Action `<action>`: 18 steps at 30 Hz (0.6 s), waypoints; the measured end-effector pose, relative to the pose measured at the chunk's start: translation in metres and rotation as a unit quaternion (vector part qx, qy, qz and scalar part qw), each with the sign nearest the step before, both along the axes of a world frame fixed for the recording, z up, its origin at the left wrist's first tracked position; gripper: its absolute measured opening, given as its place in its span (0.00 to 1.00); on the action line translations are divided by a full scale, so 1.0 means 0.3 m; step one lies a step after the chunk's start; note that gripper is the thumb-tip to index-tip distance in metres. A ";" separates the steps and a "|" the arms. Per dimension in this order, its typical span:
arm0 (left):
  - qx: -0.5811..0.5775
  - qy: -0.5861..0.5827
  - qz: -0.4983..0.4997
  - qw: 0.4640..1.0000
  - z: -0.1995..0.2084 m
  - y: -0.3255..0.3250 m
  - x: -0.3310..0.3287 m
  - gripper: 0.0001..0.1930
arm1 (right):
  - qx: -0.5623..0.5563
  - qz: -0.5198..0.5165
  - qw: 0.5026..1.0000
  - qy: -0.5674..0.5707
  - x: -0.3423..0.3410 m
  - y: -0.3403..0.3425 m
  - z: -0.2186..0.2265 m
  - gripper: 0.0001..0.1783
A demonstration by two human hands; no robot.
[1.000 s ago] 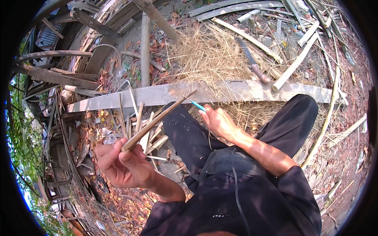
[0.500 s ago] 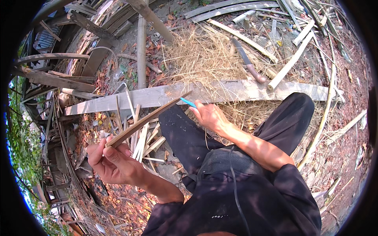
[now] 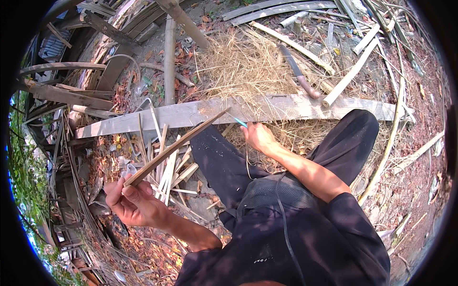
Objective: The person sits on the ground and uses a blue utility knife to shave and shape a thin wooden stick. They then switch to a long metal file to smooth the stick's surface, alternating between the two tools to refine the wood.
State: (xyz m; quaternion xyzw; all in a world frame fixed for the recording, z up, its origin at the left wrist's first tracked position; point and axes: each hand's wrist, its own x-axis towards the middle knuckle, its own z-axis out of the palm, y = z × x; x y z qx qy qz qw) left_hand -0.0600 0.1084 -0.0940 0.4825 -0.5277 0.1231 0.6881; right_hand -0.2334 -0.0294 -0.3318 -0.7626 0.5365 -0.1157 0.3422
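Observation:
My left hand [image 3: 136,202] is closed around the lower end of a long brown wooden strip [image 3: 179,145], which slants up and away to the right. The strip's far tip hangs over the grey plank [image 3: 167,116] in front of my knees. My right hand [image 3: 260,137] is closed on a slim blue-handled knife [image 3: 240,122]; its thin pale blade points toward the strip's far tip, and I cannot tell whether the two touch. My fingers hide most of the handle.
A heap of straw-like shavings [image 3: 243,71] lies beyond the plank. A dark-bladed machete [image 3: 292,64] rests there, its brown handle [image 3: 309,87] on the plank. Split pale strips [image 3: 169,174] lie left of my leg. Timber [image 3: 71,97] is stacked at left; poles [image 3: 350,74] lie at right.
My right hand has shifted slightly right with the knife, drawing the blue handle away from the strip's far end. The left hand and the strip have dipped slightly.

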 end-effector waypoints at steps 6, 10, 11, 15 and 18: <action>-0.009 0.029 0.025 0.999 -0.014 0.013 0.035 0.08 | 0.097 0.002 0.992 -0.082 -0.014 0.035 0.281 0.22; -0.015 0.065 0.125 0.990 0.004 0.004 -0.038 0.07 | 0.094 0.074 0.957 -0.263 -0.010 0.162 0.605 0.13; -0.015 0.070 0.119 0.990 0.018 -0.010 -0.075 0.06 | -0.006 0.103 0.941 -0.322 -0.011 0.208 0.625 0.13; -0.018 0.094 0.112 0.989 0.033 -0.026 -0.145 0.05 | -0.045 0.150 0.907 -0.391 0.005 0.305 0.674 0.11; -0.019 0.105 0.109 0.988 0.032 -0.026 -0.174 0.06 | -0.068 0.154 0.937 -0.305 0.007 0.321 0.624 0.12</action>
